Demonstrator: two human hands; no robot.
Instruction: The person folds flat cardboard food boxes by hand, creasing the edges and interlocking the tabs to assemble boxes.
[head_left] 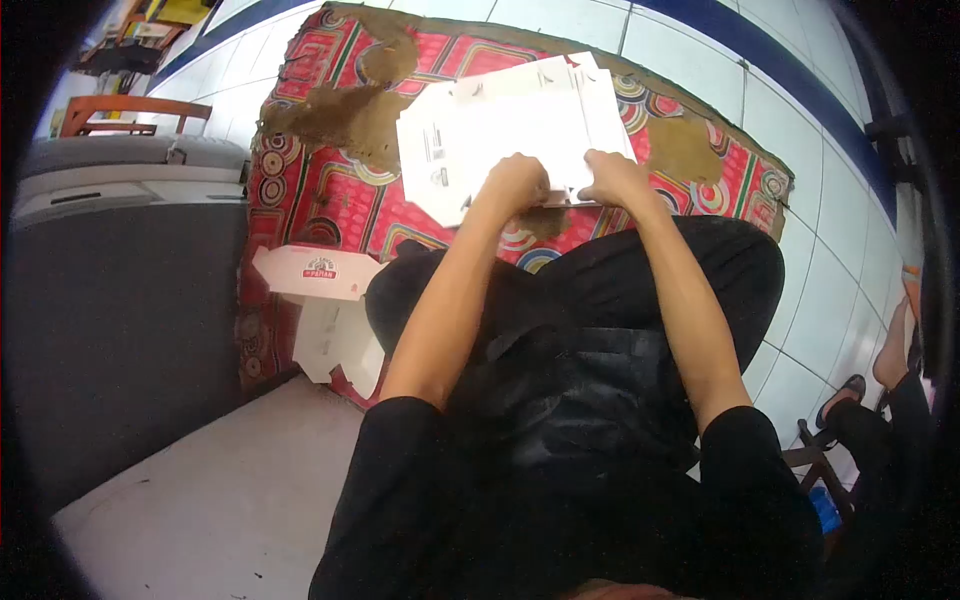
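A stack of flat white cardboard box blanks (500,125) with small printed marks lies on the red patterned mat in front of my crossed legs. My left hand (520,184) is closed, its fingers curled at the near edge of the top blank. Just to its right, my right hand (617,180) grips the same near edge, thumb toward the left hand. The fingertips of both hands are partly hidden. Beside my left knee sits a partly folded white box (335,330), its flap (318,273) printed with a red logo.
The red mat (345,215) is worn through in brown patches and lies on white floor tiles (690,50). A dark grey panel (130,310) stands at the left, with a wooden chair (135,105) beyond. Another person's foot (843,395) and a stool (825,470) are at the right.
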